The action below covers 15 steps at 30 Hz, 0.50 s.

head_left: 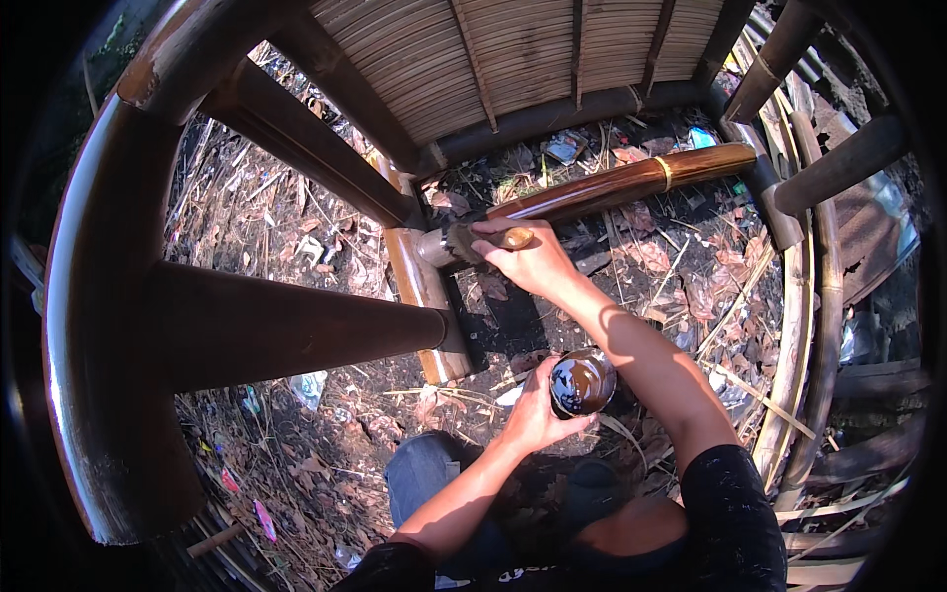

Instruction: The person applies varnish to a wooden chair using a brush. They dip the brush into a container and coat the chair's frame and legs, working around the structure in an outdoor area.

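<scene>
being gripped by the right hand (533, 262), the brush (517, 238) is held at the left end of the glossy bamboo rail (631, 185); on this rail's near side, a round can (564, 400) is clasped by the left hand (538, 416).

Brush (516, 238) at dull left end of glossy brown bamboo rail (621, 187); open round can (612, 375), brown liquid (582, 381) inside.

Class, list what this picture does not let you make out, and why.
All in the head view:
Brush handle: middle hidden by the right hand.
Container: underside hidden by its own top and the left hand.
Slatted panel: top cut off by the upper edge.
Pink scrap: too small to identify.
</scene>
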Tool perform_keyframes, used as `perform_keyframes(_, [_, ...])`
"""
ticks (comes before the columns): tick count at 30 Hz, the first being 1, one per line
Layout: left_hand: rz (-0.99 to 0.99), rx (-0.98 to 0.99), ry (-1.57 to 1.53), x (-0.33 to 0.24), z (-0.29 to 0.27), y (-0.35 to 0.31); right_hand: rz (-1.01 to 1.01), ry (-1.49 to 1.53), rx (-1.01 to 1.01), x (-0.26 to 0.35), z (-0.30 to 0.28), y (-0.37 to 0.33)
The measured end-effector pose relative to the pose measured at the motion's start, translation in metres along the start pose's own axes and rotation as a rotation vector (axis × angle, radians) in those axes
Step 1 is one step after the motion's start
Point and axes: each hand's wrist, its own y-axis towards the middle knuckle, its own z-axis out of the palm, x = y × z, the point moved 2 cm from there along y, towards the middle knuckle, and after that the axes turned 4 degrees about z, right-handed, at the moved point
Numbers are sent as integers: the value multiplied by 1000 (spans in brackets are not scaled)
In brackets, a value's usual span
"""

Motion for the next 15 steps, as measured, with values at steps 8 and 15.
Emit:
perform_keyframes(8, [57, 6, -28, 6, 11, 5, 250, -66, 211, -4, 23, 79])
perform_keyframes(15, [54, 3, 10, 1, 10, 6, 292, -83, 232, -12, 17, 63])
